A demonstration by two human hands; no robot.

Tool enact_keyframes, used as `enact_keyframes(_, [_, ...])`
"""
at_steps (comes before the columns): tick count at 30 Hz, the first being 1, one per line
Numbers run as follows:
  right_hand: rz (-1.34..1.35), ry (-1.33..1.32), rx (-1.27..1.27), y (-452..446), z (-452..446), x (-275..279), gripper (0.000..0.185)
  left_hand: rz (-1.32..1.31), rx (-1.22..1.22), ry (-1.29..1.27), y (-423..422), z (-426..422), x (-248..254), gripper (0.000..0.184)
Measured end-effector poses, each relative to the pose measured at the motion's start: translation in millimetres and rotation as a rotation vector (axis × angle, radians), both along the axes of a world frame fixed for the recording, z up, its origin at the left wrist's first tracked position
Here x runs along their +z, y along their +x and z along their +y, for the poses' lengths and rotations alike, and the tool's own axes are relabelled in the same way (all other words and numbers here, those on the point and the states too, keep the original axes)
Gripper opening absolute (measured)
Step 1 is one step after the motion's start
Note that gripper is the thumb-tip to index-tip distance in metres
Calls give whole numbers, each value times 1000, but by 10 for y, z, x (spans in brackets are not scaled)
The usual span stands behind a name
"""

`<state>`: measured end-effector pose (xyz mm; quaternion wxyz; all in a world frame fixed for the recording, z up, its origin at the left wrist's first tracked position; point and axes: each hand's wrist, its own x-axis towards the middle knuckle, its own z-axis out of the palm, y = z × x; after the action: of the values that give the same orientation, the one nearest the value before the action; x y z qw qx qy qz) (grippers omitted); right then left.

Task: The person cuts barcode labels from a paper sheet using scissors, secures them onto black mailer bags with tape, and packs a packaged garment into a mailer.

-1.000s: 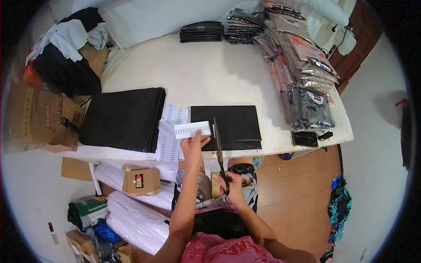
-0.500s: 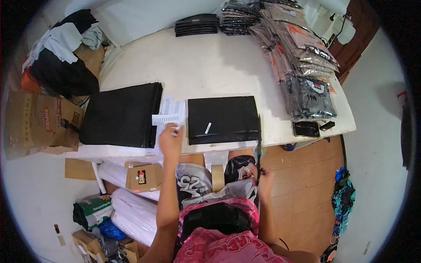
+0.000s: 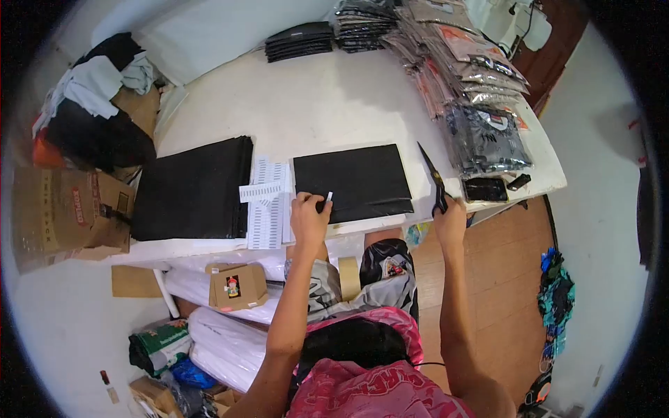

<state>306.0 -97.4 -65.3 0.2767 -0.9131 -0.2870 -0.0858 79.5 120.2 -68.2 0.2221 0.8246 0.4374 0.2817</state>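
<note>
My left hand [image 3: 310, 217] is closed at the lower left of a flat black package [image 3: 355, 177], its fingertips pinching a small white paper label [image 3: 329, 197]. My right hand [image 3: 451, 217] is at the table's front edge, fingers around the black handles of a pair of scissors [image 3: 435, 180]. The blades point away from me, to the right of the package. Left of the package lie printed label sheets [image 3: 265, 226], with a cut strip of labels [image 3: 259, 191] across them.
A stack of black packages [image 3: 191, 188] is at the left of the white table [image 3: 313, 104]. Bagged garments [image 3: 488, 139] are piled at the right, near a phone [image 3: 486, 189]. A cardboard box [image 3: 77, 209] stands at the left edge; a tape roll [image 3: 349, 279] rests at my lap.
My left hand has moved from the label sheets right to the small label on the package. My right hand has risen from beside my lap, bringing the scissors onto the table's front edge.
</note>
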Motion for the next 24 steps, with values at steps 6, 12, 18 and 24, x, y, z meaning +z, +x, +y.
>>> enact_keyframes(6, [-173, 94, 123, -108, 208, -4, 35, -16, 14, 16, 19, -93, 4, 18])
enact_keyframes(12, [-65, 329, 272, -518, 336, 83, 30, -52, -25, 106, 61, -49, -124, 9])
enact_keyframes(18, [-18, 414, 298, -725, 255, 100, 28, -94, -146, 65, 138, -34, -25, 5])
enact_keyframes(24, [129, 491, 327, -1096, 79, 13, 21, -215, -310, -236, 349, 65, 177, 6])
